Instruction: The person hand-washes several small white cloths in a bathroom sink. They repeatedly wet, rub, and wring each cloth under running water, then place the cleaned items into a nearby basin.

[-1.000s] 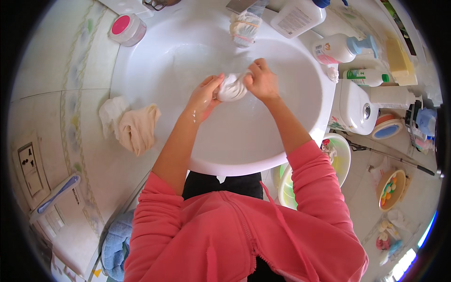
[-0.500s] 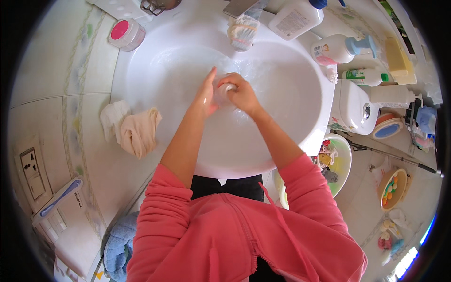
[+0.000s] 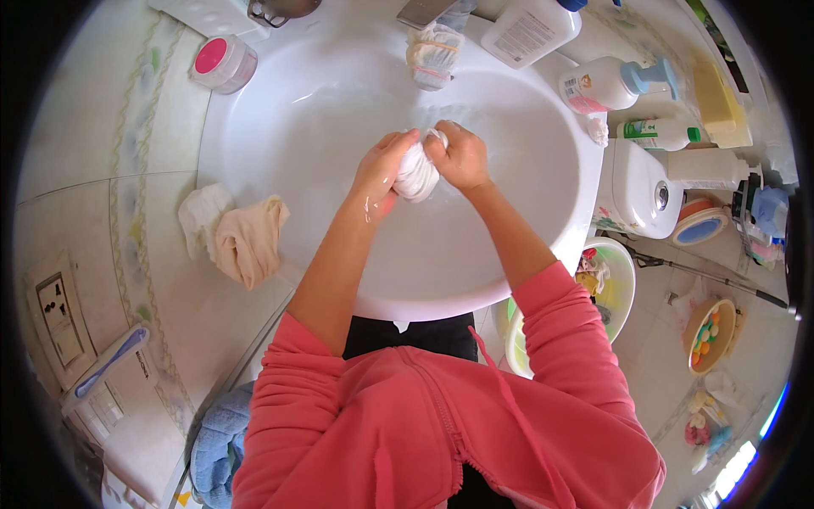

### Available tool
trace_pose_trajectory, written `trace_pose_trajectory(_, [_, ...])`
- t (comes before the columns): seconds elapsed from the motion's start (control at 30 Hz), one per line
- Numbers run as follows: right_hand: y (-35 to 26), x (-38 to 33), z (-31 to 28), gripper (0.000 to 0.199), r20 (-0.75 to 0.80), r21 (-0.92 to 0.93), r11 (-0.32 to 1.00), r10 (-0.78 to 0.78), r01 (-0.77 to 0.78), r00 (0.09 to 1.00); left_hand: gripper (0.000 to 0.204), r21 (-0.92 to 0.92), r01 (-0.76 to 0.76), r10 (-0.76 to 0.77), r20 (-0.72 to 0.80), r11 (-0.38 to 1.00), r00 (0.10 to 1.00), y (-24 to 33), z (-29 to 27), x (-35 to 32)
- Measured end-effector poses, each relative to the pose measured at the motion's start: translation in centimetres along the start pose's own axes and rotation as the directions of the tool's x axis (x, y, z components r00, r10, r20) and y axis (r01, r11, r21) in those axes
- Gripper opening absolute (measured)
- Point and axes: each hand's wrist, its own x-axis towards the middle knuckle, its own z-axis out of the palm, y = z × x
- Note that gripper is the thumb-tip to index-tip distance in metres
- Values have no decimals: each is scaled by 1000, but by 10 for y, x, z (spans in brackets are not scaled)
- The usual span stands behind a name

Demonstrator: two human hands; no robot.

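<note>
Left hand (image 3: 383, 168) cups the near side of a bunched white cloth (image 3: 415, 176), half curled, the thumb up along the bundle and some fingers hidden behind it! Right hand (image 3: 462, 157) is closed tighter, a near-fist gripping the upper end of that same cloth, fingers folded right in. The knuckles almost meet over the top! The cloth is up between the two hands, above the middle of the white basin (image 3: 526, 204), below the wrapped tap (image 3: 434, 55). Wet streaks glisten on the left wrist (image 3: 370, 206)!
</note>
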Motion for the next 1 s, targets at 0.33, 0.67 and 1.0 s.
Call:
trace_pose_trajectory(0.33, [25,-20,-1,57,540,-381,899,24,218,842,64,948,-75,481,-88,309,872,-43,-73,47])
trace_pose_trajectory(0.67, [-85,-29,9,22,-25,252,935,-252,250,967,64,-239,127,-109,88,963,990,-11,-33,35])
trace_pose_trajectory(1.0, [-31,7,12,11,-223,-39,965,-260,258,940,35,-203,131,-148,-69,970,987,-30,-4,34])
